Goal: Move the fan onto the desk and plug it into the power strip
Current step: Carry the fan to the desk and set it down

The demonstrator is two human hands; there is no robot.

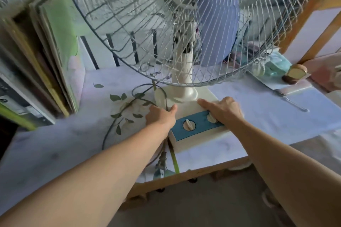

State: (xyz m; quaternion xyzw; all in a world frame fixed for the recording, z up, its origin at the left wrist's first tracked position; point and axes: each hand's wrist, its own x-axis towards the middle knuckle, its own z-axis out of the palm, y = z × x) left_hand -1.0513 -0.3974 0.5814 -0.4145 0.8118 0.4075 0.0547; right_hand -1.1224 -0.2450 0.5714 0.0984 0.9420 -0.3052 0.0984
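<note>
The fan [184,86] stands on the desk [276,116], left hand [161,116] gripping its base's left edge, right hand [221,109] flat and spread on the right.

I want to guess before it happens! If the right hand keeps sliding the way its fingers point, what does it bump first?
Probably the fan's white pole. The right hand lies flat on the fan base, fingers pointing up-left toward where the pole rises. Depth is hard to judge, so it might slip just past.
</note>
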